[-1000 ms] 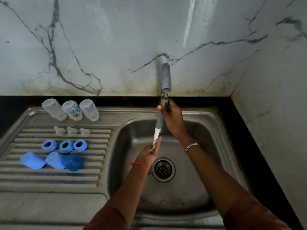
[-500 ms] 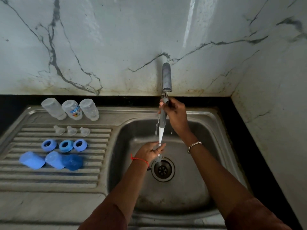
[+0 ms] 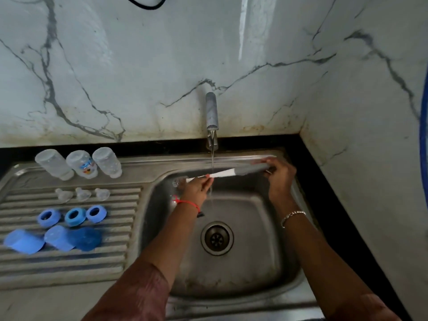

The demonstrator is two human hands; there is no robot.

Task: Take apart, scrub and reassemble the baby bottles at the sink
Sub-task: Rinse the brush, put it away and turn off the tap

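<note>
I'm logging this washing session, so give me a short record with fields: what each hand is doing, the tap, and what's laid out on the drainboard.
left hand: grips the white end of the bottle brush
right hand: grips the brush's grey handle end
brush: held level under the tap
tap: running, thin stream into the sink
drainboard: three clear bottles, three teats, three blue rings, three blue caps

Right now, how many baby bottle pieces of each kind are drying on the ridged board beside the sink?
Clear bottles: 3
Clear teats: 3
Blue screw rings: 3
Blue caps: 3
Total: 12
</note>
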